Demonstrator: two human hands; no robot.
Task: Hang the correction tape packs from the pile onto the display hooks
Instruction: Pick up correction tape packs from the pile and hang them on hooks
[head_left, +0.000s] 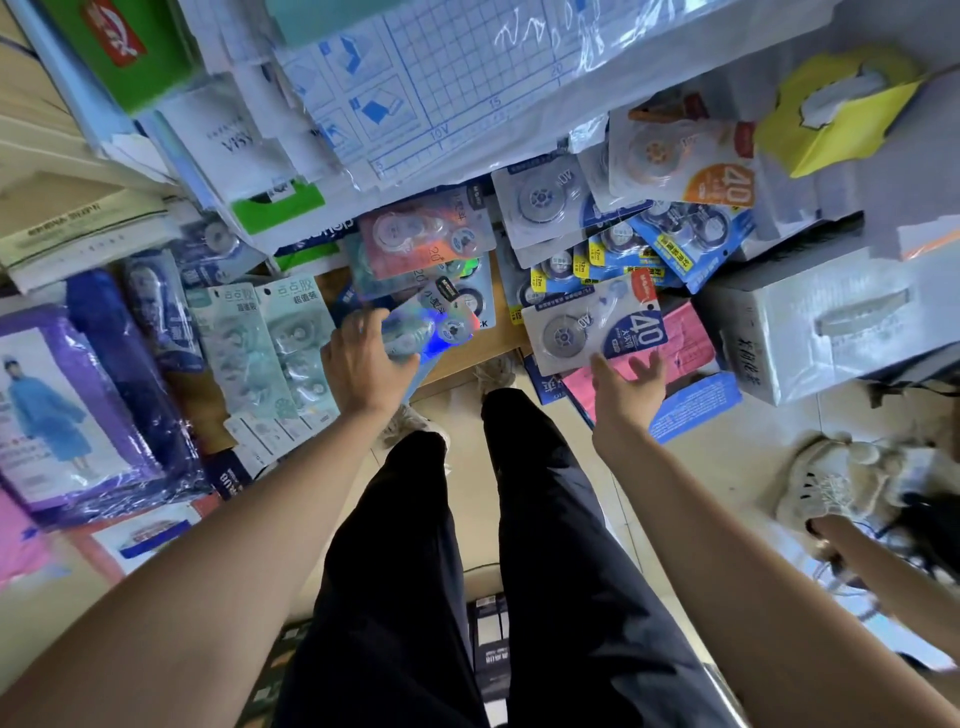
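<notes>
Beyond black trousers (415, 571), left hand (363, 364) is gripping a shiny pack (441, 325), right hand (626, 387) is spreading open beside a "40" pack (587, 322).

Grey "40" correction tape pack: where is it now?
Head view, right of centre: the grey pack lies over a pink package, left of the grey box, just beyond the fingers of the open right hand.

Low wooden board (470, 340) carries the pile of correction tape packs (623, 244) — heaped, overlapping, tilted every way. Left of the pile: two teal glue-tape packs (270, 343) flat, side by side; further left, a purple raincoat pack (67, 410). Right of the pile: a grey cardboard box (810, 322), right up against it. Near side of the pile — tiled floor (727, 467), pale sneaker (831, 483) on it.
</notes>
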